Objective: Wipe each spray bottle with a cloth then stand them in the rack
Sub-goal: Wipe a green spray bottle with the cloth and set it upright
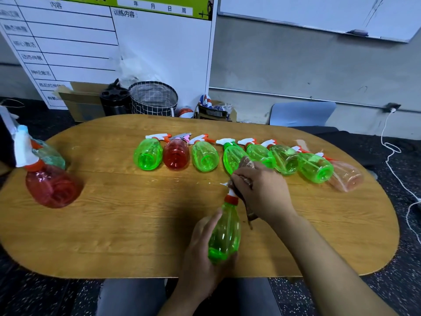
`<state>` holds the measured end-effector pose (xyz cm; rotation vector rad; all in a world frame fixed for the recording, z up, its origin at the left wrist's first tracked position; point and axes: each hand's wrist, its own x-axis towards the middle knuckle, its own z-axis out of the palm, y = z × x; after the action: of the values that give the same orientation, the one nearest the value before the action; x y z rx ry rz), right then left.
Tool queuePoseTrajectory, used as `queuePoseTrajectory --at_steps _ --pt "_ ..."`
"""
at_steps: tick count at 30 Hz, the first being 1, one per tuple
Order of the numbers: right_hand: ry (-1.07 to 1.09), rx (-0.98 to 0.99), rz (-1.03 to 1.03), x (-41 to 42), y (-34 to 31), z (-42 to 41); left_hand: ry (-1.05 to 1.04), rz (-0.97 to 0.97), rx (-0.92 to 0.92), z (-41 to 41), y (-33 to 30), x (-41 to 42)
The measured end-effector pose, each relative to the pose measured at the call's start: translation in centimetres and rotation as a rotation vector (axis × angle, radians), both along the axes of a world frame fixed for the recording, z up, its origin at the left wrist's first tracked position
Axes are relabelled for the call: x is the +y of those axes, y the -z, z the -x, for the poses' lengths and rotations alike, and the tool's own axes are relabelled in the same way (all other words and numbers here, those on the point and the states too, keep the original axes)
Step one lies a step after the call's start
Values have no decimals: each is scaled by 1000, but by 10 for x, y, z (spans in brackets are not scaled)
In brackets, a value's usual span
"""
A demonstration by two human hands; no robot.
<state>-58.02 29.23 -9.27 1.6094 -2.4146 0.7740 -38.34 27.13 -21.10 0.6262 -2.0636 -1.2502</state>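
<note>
My left hand (200,254) grips the lower body of a green spray bottle (225,233) above the table's near edge, its nozzle pointing away from me. My right hand (262,190) holds a brown cloth (247,165) wrapped over the bottle's white and orange spray head. A row of several bottles lies on its side across the middle of the wooden table (136,224): mostly green ones (148,153), one red (175,155) and a pale orange one (347,176) at the right end. No rack is visible.
At the table's left edge stand a red bottle (51,185) and a clear bluish one (49,155). Behind the table are a wire-grid basket (153,98), a black bin (114,100), cardboard boxes and a blue chair (303,112). A white cable (391,151) trails on the floor at right.
</note>
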Motion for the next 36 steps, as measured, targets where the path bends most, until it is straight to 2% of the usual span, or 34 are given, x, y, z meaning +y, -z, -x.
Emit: queuePoseTrajectory --at_steps 3,5,8,11,16,18,21,24,27,32,36 --pt "-95 22 -84 -9 -7 -13 -22 -5 -6 0 -1 0" --pt "-123 -37 -69 -13 -12 -15 -35 -38 2 -2 0 0" --pt "50 -47 21 -11 -17 -9 -33 -29 1 -4 2 1" --pt "174 19 -70 -7 -14 -15 -27 -21 4 -2 2 1" --pt "3 -35 -91 -7 -9 -30 -18 -11 -5 -1 2 1" --pt "-51 -187 36 -2 -1 -32 -43 -84 13 -2 3 1" --pt "-47 -380 245 23 14 -42 -64 -325 104 -8 -3 -3" --pt "-62 -493 247 53 27 -61 -44 -450 162 -18 -21 -12" --pt "-86 -562 238 60 32 -69 36 -438 148 -25 -46 -21" --pt "-70 -967 368 40 9 -62 107 -297 82 -29 -74 -32" --pt "-51 -1095 400 29 -4 -58 139 -335 128 -35 -87 -27"
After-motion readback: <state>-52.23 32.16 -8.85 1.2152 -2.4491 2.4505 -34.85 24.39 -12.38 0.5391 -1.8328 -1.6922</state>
